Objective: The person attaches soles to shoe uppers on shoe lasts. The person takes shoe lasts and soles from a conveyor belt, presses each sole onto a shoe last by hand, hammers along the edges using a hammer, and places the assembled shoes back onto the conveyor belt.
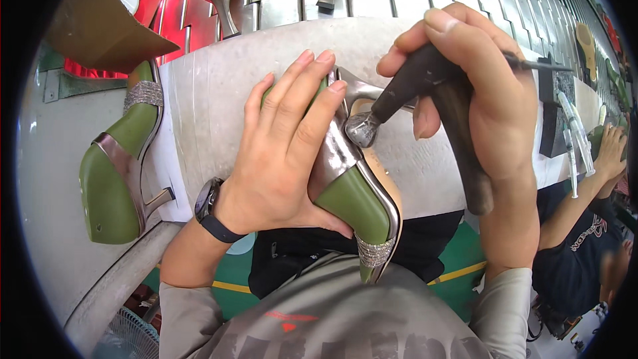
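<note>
A high-heeled shoe (335, 163) in metallic pewter leather, fitted on a green last (362, 206) with a glittering band, lies tilted across the bench's front part. My left hand (286, 133) is closed on it, fingers over the upper and thumb along the near side. In my right hand (492, 86) is a hammer (425, 80), its rounded metal face touching or just beside the shoe near its heel. Past my right fingers juts a thin dark spike (541, 65); whether it belongs to the hammer I cannot tell. A similar shoe (126, 153) on a green last stands to the left.
A pale worktop (212, 93) lies under my hands. Beyond it runs a slatted metal conveyor (385, 0) carrying heeled shoe parts (226, 10). Syringes (575, 126) and a black block (551, 106) are at the right, near a co-worker's hand (610, 153). Brown board (106, 20) overhangs the far left.
</note>
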`<state>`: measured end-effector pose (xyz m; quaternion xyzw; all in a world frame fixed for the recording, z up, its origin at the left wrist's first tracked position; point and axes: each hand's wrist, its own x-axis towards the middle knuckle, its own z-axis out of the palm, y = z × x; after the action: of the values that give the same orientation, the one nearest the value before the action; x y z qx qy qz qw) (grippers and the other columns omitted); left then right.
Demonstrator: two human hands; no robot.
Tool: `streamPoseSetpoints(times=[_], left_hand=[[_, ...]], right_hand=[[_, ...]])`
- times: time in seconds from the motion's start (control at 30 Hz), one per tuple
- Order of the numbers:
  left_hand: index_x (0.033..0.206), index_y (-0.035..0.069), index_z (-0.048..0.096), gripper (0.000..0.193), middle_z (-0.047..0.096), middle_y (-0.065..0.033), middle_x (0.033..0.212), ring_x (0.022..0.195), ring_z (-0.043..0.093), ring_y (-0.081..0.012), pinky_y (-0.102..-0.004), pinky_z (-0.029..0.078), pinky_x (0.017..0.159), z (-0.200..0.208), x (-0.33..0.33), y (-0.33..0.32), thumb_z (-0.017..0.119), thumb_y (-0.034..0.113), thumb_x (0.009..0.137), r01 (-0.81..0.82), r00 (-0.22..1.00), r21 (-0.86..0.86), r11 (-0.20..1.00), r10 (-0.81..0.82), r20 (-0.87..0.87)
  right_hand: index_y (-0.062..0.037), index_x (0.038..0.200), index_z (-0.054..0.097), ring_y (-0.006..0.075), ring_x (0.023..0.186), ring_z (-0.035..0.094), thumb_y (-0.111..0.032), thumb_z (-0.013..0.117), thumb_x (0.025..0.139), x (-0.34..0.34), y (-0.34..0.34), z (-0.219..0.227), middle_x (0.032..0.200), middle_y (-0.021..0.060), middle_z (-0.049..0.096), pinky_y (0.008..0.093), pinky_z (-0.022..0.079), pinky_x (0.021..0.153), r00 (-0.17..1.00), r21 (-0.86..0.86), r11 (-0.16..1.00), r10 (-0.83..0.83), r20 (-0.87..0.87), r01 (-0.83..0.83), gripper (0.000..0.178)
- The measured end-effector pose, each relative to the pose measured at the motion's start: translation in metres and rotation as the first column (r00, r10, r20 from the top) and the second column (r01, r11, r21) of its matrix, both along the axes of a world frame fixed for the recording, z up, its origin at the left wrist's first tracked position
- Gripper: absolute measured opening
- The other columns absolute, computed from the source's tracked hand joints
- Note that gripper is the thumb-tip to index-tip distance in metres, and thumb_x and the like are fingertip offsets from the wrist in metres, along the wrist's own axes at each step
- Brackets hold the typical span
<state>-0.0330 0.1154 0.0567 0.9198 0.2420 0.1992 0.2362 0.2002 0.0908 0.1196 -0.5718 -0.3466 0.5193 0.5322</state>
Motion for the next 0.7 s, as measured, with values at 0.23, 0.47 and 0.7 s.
streamPoseSetpoints(times=[0.23,0.47,0.7], left_hand=[[0.161,0.0,0.036,0.146,0.034,-0.0266,0.168,0.153,0.037,-0.048,-0.0656,0.027,0.12,0.001,0.002,-0.001,0.092,0.071,0.045,-0.017,1.0,0.011,1.0,0.017,0.025],[0.162,0.003,0.036,0.143,0.031,-0.0248,0.17,0.155,0.034,-0.0476,-0.0684,0.024,0.122,0.006,-0.002,-0.004,0.094,0.067,0.048,-0.006,1.0,0.03,1.0,0.006,0.001],[0.129,0.006,0.064,0.091,0.066,-0.0141,0.134,0.132,0.062,-0.0318,-0.0614,0.03,0.126,0.026,0.033,-0.012,0.099,0.037,0.051,0.468,0.884,0.272,0.841,-0.445,-0.145]], right_hand=[[0.0014,0.091,0.065,0.0147,0.043,0.056,-0.027,0.057,0.101,0.006,-0.017,0.004,0.084,0.0213,0.074,0.0238,0.046,0.044,0.995,-0.003,0.998,0.064,-0.081,-0.064,0.031],[0.0019,0.094,0.067,0.0139,0.055,0.063,-0.022,0.061,0.102,0.025,-0.046,0.005,0.085,0.0167,0.074,0.0247,0.051,0.049,0.988,-0.018,0.992,0.126,-0.084,-0.128,0.026],[0.0003,0.123,0.071,0.0369,0.121,0.065,0.01,0.068,0.077,0.063,-0.112,-0.014,0.135,0.0191,0.066,0.0444,0.055,0.099,0.026,0.082,0.928,-0.078,0.997,-0.365,0.047]])
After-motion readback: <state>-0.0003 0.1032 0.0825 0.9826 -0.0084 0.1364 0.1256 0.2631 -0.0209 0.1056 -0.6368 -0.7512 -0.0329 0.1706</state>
